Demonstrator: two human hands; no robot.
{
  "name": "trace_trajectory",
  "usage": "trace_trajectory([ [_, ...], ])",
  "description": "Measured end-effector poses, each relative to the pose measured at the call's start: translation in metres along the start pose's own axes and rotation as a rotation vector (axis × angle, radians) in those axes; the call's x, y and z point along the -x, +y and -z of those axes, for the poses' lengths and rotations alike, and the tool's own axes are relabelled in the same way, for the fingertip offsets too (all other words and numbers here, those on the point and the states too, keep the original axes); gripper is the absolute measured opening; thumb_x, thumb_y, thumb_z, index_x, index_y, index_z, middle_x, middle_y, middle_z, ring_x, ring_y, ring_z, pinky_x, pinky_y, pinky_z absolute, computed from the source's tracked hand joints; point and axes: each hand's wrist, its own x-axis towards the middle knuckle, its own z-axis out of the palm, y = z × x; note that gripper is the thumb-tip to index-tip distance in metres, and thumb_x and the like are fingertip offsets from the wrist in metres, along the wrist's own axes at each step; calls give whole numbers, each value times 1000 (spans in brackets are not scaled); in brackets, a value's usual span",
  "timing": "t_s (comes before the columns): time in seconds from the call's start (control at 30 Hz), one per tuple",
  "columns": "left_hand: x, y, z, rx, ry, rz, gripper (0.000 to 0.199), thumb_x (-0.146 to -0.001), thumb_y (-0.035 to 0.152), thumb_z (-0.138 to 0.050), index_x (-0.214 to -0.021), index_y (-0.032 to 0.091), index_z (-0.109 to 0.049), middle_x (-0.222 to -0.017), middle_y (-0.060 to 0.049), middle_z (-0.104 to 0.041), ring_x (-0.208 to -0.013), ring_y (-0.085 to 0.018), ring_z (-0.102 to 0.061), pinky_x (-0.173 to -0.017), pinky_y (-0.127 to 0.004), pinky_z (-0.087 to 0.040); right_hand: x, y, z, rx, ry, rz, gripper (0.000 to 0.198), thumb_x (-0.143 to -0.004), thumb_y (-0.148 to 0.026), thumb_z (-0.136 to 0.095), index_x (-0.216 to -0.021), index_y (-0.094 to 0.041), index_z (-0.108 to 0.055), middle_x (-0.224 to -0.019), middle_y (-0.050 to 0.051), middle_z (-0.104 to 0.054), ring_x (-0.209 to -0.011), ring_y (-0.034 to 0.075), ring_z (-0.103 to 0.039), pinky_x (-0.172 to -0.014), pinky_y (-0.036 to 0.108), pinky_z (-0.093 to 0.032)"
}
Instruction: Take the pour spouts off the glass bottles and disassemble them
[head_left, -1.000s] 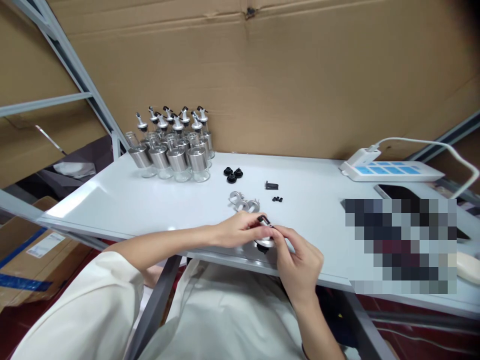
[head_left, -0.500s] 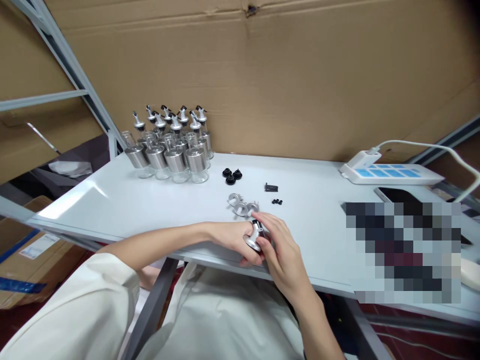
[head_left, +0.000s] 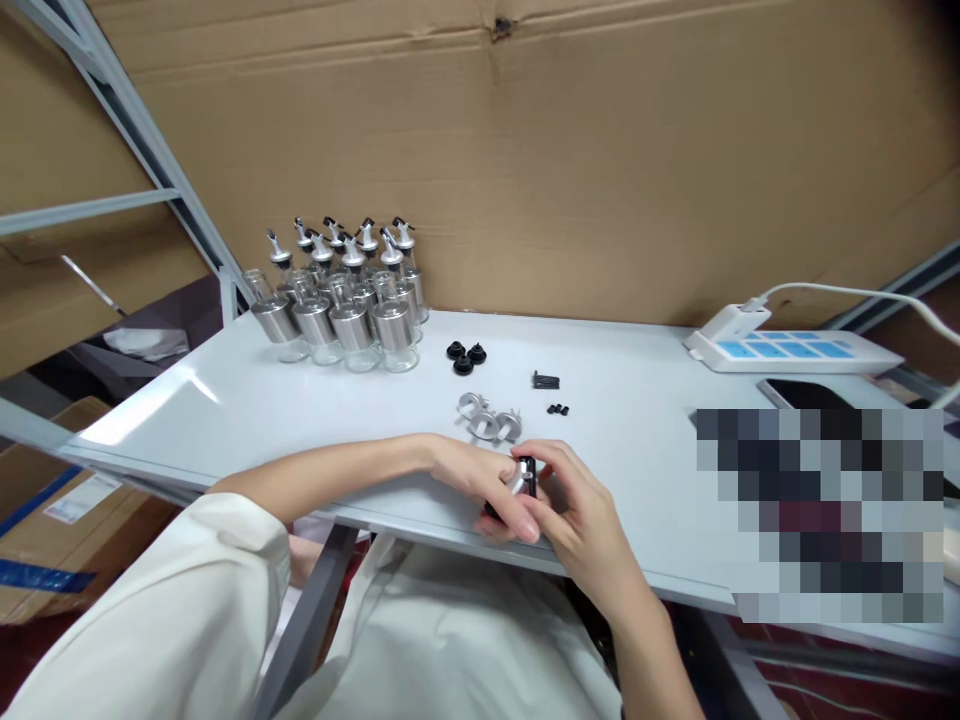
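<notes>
Close to the table's front edge, my left hand (head_left: 484, 485) is closed around a silver and black pourer spout (head_left: 520, 478). My right hand (head_left: 574, 505) has its fingers on the spout's black end from the other side. Between them they cover much of the spout. Just beyond my hands lie three loose silver spout tops (head_left: 485, 424). Farther back sit three black stoppers (head_left: 463, 361). To their right are some thin black rods (head_left: 546, 381) and a few tiny black pieces (head_left: 558, 409).
Several glass bottles with steel sleeves (head_left: 356, 328) stand at the back left; the rear ones carry spouts, the front ones have bare necks. A white power strip (head_left: 795, 352) with a plugged-in charger and a phone (head_left: 806, 394) lie at the right. Cardboard (head_left: 600, 180) rises behind the table.
The spout has turned in my hands, and its round silver base is now mostly hidden behind my left fingers. My right fingers have shifted to its black end.
</notes>
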Motion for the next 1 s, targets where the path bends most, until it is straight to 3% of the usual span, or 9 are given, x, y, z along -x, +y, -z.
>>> trace_trajectory([
  [0.13, -1, 4, -6, -111, 19, -11, 39, -65, 44, -74, -50, 17, -50, -48, 3, -47, -48, -10, -43, -52, -27, -36, -4, 3, 4, 92, -36, 126, 21, -90, -36, -48, -105, -22, -55, -98, 8, -62, -91, 21, -57, -75, 33, -47],
  [0.27, -3, 1, -11, -92, 135, -42, 36, -73, 30, -62, -45, 18, -44, -44, 4, -43, -46, -10, -41, -50, -27, -33, -7, 7, 3, 236, 19, 183, 27, -95, -39, -36, -100, -20, -55, -84, 6, -61, -77, 20, -55, -68, 33, -44],
  [0.6, -4, -1, -13, -46, 141, -79, 35, -73, 30, -56, -46, 19, -36, -44, 5, -36, -44, -8, -33, -49, -27, -28, -4, 6, -2, 326, 97, 101, 42, -97, -43, -26, -97, -19, -61, -72, 4, -58, -67, 18, -49, -65, 32, -41],
  [1.0, -5, -3, -15, -23, 216, -80, 35, -74, 30, -56, -47, 19, -37, -44, 5, -35, -45, -8, -32, -50, -27, -29, -9, 3, -3, 245, 111, 60, 43, -97, -43, -25, -93, -21, -62, -79, 6, -66, -76, 20, -60, -67, 33, -47],
])
